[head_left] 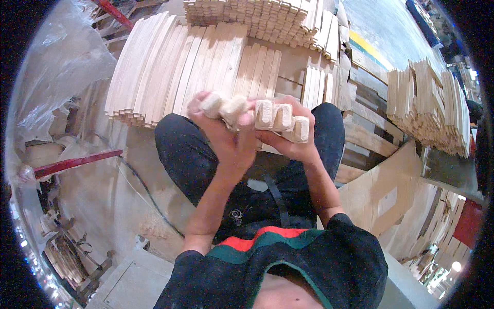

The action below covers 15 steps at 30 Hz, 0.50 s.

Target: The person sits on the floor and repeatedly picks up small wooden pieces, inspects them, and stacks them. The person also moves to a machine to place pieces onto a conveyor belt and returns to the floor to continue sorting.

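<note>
My left hand (229,144) is closed round a couple of pale wooden slats (234,106), their ends slightly blurred and pointing up toward me. Beside it, my right hand (296,150) grips three more wooden slats (282,117) with rounded edges, side by side, the rightmost end sitting a little lower. Both hands are close together above my lap, and the fingers of the left nearly meet the right-hand bundle. The lengths of the held slats are hidden behind their ends and my hands. Just beyond lies a wide layer of similar slats (170,67).
A higher stack of slats (252,18) stands at the back. To the right are a wooden pallet (370,123), another slat pile (429,108) and a cardboard sheet (391,190). On the left, a red bar (77,164), a cable (146,193) and plastic sheeting (67,67).
</note>
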Each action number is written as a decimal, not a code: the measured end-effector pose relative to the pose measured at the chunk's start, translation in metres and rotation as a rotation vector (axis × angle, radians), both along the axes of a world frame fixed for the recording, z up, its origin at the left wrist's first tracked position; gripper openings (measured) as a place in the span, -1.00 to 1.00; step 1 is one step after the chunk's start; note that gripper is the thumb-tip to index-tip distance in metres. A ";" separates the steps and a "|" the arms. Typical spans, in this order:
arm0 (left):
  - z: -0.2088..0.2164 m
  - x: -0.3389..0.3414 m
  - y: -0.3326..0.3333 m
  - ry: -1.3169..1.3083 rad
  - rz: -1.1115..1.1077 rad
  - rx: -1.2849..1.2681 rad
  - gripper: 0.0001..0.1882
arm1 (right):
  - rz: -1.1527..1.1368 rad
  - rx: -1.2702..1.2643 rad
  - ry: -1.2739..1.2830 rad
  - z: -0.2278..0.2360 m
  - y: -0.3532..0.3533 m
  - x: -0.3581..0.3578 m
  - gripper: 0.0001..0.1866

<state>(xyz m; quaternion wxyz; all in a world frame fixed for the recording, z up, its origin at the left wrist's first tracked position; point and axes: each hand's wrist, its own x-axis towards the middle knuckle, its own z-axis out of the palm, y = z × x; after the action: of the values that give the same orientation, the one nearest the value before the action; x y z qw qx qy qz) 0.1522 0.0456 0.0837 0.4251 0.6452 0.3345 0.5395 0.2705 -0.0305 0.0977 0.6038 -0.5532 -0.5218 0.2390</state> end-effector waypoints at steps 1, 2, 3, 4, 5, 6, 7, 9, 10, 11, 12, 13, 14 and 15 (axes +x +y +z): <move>-0.002 -0.002 0.001 0.078 -0.012 0.108 -0.29 | -0.037 0.068 0.014 0.002 0.005 -0.004 -0.53; -0.002 -0.001 0.001 0.054 -0.054 0.076 -0.29 | -0.032 0.084 0.023 0.001 0.006 -0.004 -0.53; -0.001 0.000 0.002 0.030 -0.096 0.044 -0.29 | -0.027 0.101 0.032 0.000 0.008 -0.002 -0.53; 0.000 0.001 0.002 0.006 -0.140 0.012 -0.28 | -0.024 0.117 0.040 -0.001 0.009 0.000 -0.53; 0.002 0.001 0.001 -0.042 -0.191 0.016 -0.26 | -0.064 0.056 -0.004 0.000 0.006 -0.002 -0.53; 0.004 0.001 0.000 -0.090 -0.243 0.021 -0.24 | -0.104 -0.005 -0.049 0.002 0.001 -0.006 -0.53; 0.006 0.000 -0.003 -0.074 -0.273 0.042 -0.21 | -0.143 -0.067 -0.094 0.003 -0.002 -0.008 -0.53; 0.011 -0.001 -0.012 0.026 -0.332 0.104 -0.15 | -0.227 -0.008 -0.008 -0.006 -0.001 -0.004 -0.51; 0.015 -0.002 -0.019 0.107 -0.351 0.144 -0.11 | -0.269 0.022 0.035 -0.009 -0.001 -0.003 -0.50; 0.021 0.001 -0.025 0.019 -0.412 0.007 0.02 | -0.290 -0.016 -0.184 -0.008 -0.003 0.002 -0.47; 0.019 0.003 -0.027 0.011 -0.386 0.025 0.03 | -0.275 0.025 -0.168 -0.012 -0.004 0.002 -0.47; 0.016 0.004 -0.028 0.003 -0.361 0.043 0.03 | -0.260 0.067 -0.153 -0.017 -0.005 0.002 -0.47; 0.014 0.005 -0.030 0.001 -0.339 0.057 0.04 | -0.249 0.105 -0.133 -0.021 -0.008 0.000 -0.46; 0.013 0.004 -0.029 0.039 -0.330 0.083 0.12 | -0.242 0.081 -0.098 -0.019 -0.009 -0.002 -0.45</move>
<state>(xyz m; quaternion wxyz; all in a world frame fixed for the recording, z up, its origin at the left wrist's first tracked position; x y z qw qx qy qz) 0.1564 0.0165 0.0966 0.4743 0.7187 0.2094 0.4632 0.2680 -0.0394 0.0789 0.6238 -0.5982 -0.4894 0.1162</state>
